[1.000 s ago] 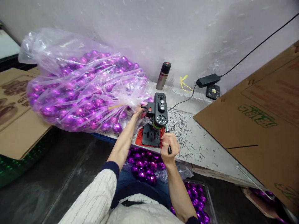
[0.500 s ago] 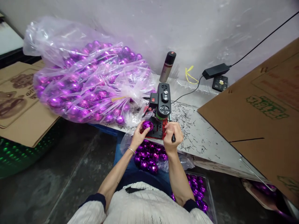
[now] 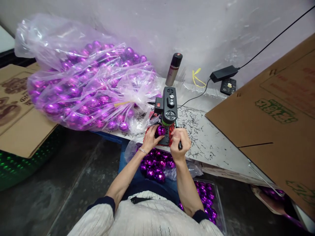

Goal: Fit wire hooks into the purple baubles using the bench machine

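Observation:
A shiny purple faceted ball (image 3: 161,130) sits between the thumb and fingers of my left hand (image 3: 151,139), under the head of a small black bench machine (image 3: 169,106). My right hand (image 3: 180,141) is wrapped round the machine's lever (image 3: 180,145), whose black grip end pokes out below the fist. Beneath the ball lies the machine's black base plate (image 3: 163,140), with red material (image 3: 171,131) around it. More purple balls (image 3: 157,165) fill clear plastic at my lap, just under the table's edge.
A large clear bag of purple balls (image 3: 86,91) lies left on the table (image 3: 204,144), which is littered with black scraps. A spray can (image 3: 174,69) and a power adapter (image 3: 224,73) are by the wall. Cardboard boxes (image 3: 278,131) flank the right side; a tray of balls (image 3: 206,200) sits below.
My left hand has moved right and slightly up with the ball, bringing it in under the machine's head. My right hand stays on the lever. The whole view has shifted slightly.

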`<state>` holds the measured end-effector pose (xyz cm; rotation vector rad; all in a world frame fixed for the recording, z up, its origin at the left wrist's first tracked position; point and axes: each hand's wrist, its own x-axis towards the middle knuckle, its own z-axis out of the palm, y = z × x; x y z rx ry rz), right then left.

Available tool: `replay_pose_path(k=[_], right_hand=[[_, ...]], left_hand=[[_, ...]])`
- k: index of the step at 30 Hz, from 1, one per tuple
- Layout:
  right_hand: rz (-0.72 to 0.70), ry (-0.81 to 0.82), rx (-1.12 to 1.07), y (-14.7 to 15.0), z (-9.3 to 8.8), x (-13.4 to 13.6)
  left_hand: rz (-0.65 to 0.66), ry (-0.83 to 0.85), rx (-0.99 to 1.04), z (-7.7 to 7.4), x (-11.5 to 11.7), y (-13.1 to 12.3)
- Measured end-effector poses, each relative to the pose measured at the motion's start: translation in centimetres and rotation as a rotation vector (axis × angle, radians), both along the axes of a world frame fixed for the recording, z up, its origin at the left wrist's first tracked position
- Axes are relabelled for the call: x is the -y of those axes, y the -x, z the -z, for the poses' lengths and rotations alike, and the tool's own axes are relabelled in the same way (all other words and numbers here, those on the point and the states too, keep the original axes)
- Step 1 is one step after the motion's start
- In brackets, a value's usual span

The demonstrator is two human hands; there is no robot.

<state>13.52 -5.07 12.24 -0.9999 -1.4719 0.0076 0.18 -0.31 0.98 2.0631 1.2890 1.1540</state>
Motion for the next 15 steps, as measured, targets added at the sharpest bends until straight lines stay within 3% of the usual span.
replay_pose_path(k=[8,15], right_hand=[[0.012,0.012,-0.007,0.0,0.1,0.0],[0.030,0.016,-0.013,0.1,1.0,0.1]], left_hand=[[0.086,0.053,0.053,0.3,-1.2,0.3],[0.069,0.079,0.062,1.4,-1.1,0.3]])
